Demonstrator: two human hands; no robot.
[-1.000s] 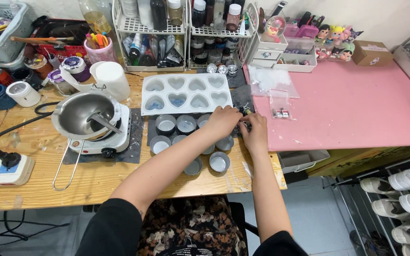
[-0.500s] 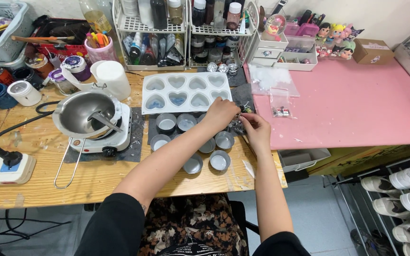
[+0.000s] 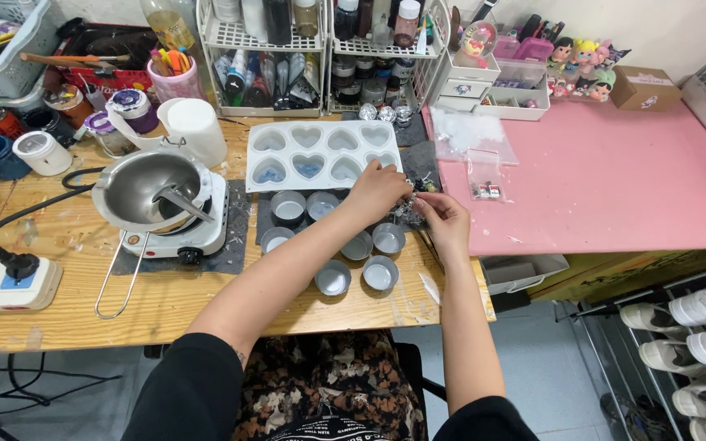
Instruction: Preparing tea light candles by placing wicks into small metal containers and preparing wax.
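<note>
Head view: left hand (image 3: 377, 189) and right hand (image 3: 439, 219) meet over small dark glittery cluster (image 3: 408, 211) at counter (image 3: 165, 306) edge, beside pink mat (image 3: 598, 188). Both grips pinched on cluster; exact contents too small to tell. Round tins (image 3: 332, 278) just beside, most look bare inside. Heart mould (image 3: 320, 155) behind: two cavities tinted blue, rest pale. Work judged early, tins largely unfilled.

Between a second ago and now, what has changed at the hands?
Little. Both hands crept slightly up and right, away from the person: the left hand now sits at the heart mould's lower right corner, and the right hand stays close beside it, fingers together on small dark bits. Nothing was clearly picked up or let go. The metal cups, pot and hotplate kept their places.
</note>
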